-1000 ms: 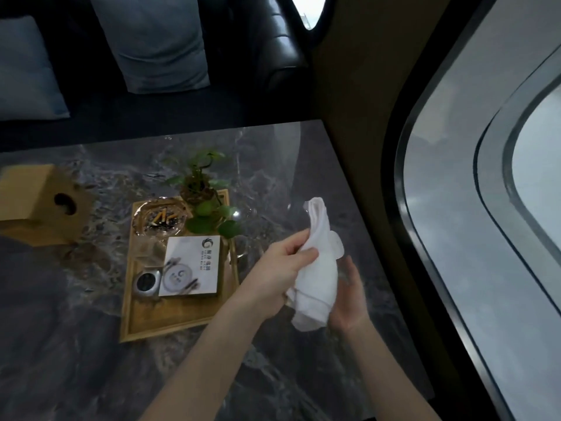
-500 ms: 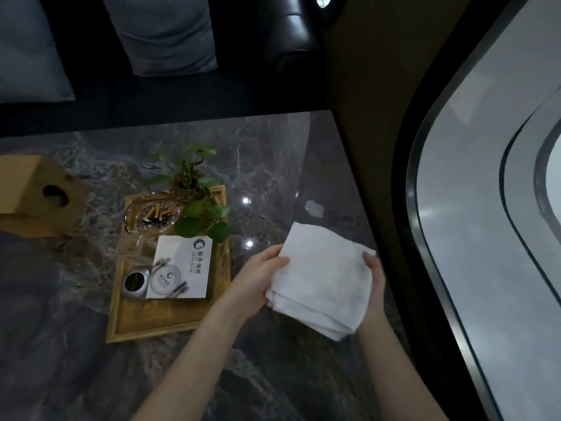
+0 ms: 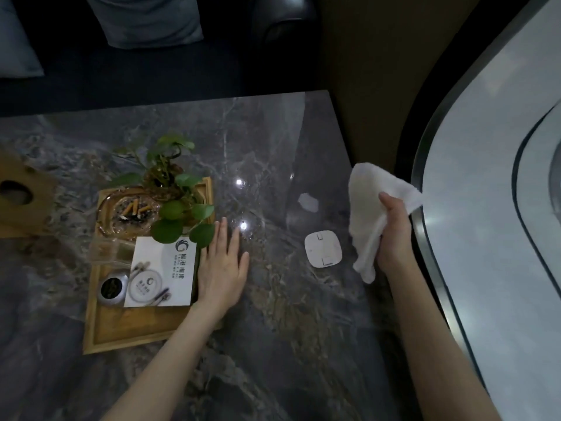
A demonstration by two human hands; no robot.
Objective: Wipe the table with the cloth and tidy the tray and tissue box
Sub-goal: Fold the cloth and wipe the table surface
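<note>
The cloth (image 3: 368, 220) hangs bunched in our right hand (image 3: 393, 235), fingers clenched on it, above the dark marble table (image 3: 273, 299) beside a curved window (image 3: 501, 208). Our left hand (image 3: 223, 268) lies flat, fingers released, against the wooden tray (image 3: 121, 332) holding a plant (image 3: 176, 205), ashtray (image 3: 132, 209) and card (image 3: 162, 275). The tissue box (image 3: 21, 202) is cut off at left.

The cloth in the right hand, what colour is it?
White. The cloth shows plainly in the head view, bunched in the right hand above the dark marble table.
</note>
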